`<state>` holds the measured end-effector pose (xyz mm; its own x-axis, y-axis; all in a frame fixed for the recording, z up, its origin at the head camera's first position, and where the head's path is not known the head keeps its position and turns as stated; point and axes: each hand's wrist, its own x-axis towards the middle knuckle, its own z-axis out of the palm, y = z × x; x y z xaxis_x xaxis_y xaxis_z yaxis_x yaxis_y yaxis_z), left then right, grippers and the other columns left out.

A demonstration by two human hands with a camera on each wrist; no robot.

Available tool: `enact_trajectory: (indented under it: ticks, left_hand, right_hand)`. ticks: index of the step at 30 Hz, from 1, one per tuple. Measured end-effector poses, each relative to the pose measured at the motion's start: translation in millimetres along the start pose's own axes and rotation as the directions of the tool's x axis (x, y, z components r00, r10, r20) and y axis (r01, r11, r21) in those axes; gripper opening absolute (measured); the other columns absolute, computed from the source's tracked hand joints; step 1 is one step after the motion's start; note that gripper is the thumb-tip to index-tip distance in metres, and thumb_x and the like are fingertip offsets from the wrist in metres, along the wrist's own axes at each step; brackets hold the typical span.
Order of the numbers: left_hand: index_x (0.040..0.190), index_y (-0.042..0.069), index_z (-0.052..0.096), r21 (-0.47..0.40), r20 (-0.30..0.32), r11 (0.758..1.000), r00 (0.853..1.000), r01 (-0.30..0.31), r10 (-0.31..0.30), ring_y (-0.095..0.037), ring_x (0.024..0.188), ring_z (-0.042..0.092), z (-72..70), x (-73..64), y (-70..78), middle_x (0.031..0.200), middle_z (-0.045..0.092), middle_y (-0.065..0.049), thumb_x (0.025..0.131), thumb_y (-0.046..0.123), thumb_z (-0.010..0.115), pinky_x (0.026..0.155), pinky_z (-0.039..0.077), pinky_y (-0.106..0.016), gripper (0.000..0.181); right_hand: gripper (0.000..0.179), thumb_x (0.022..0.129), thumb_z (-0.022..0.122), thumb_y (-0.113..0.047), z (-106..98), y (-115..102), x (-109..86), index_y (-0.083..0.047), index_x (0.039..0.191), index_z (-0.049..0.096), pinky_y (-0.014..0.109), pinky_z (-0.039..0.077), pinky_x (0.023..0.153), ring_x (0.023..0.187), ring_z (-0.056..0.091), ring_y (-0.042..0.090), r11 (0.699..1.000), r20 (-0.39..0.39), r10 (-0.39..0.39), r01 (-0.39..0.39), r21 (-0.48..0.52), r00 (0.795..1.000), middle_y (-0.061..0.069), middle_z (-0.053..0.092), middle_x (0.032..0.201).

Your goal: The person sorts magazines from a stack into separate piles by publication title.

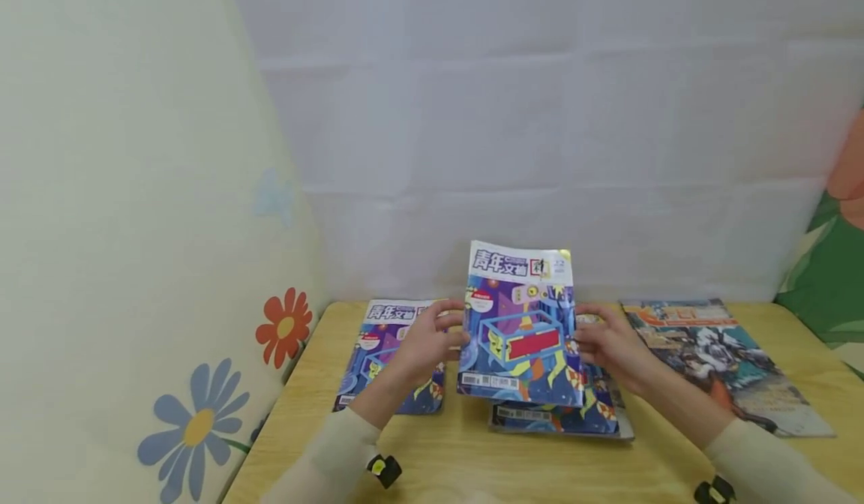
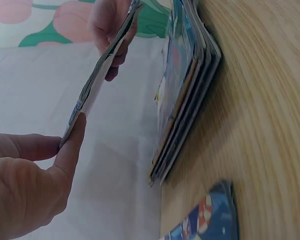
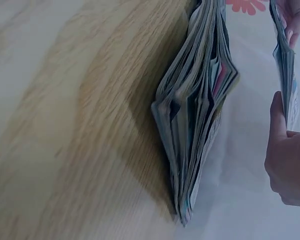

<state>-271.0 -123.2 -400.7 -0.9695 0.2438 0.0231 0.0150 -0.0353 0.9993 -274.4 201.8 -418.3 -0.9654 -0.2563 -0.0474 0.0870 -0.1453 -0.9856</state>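
Both hands hold up a magazine [image 1: 516, 339] with a purple and blue cover and a white title band. The left hand [image 1: 425, 343] grips its left edge. The right hand [image 1: 614, 346] pinches the opposite edge. In the left wrist view, the left thumb and fingers [image 2: 72, 145] lie on either side of the thin magazine [image 2: 97, 72]. Beneath it on the table is a stack of magazines [image 1: 587, 418], whose top one has a like cover, partly hidden by the raised one. The right wrist view shows the stack's [image 3: 190, 115] thick, fanned page edges.
Another purple-covered magazine [image 1: 351, 395] lies at the table's left, partly behind the left arm. To the right lies a larger magazine [image 1: 729, 354] with an orange title. The wooden table [image 1: 459, 463] meets a white sheet [image 1: 432, 129] behind and a flower-decorated wall [image 1: 135, 189] at left.
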Motion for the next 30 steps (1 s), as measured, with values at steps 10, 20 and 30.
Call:
enact_trajectory:
  ticks: [10, 20, 30]
  left_hand:
    - [0.143, 0.002, 0.046, 0.095, -0.088, 0.995, 0.996, 0.043, -0.035, -0.031, 0.098, 0.069, -34.8, -13.5, -2.1, 0.127, 0.063, -0.019, 0.093, -0.002, 0.066, 0.080, 0.059, -0.047, 0.054]
    - [0.139, -0.001, 0.050, 0.166, -0.211, 0.978, 0.974, 0.123, -0.087, -0.031, 0.098, 0.067, -76.6, -28.8, -6.8, 0.126, 0.062, -0.022, 0.090, -0.005, 0.065, 0.080, 0.059, -0.046, 0.051]
    - [0.139, 0.002, 0.051, 0.191, -0.284, 0.958, 0.946, 0.213, -0.154, -0.030, 0.094, 0.066, -118.0, -44.8, -11.1, 0.125, 0.062, -0.020, 0.091, -0.002, 0.065, 0.071, 0.059, -0.041, 0.050]
  right_hand:
    - [0.040, 0.099, 0.046, 0.005, 38, 8, 21.2, 0.002, 0.137, 0.031, 0.026, 0.034, 0.053, 0.060, 0.030, 0.013, 0.999, 0.030, 0.038, -0.039, 0.000, 0.999, 0.002, 0.038, 0.073]
    - [0.046, 0.094, 0.051, 0.008, 91, 21, 39.1, -0.001, 0.137, 0.037, 0.025, 0.039, 0.053, 0.061, 0.037, 0.013, 0.986, -0.014, 0.166, -0.166, -0.029, 0.986, 0.005, 0.042, 0.074]
    - [0.048, 0.090, 0.053, 0.011, 137, 32, 54.2, 0.003, 0.135, 0.041, 0.029, 0.053, 0.058, 0.065, 0.053, 0.019, 0.982, 0.016, 0.177, -0.175, -0.072, 0.984, 0.014, 0.055, 0.083]
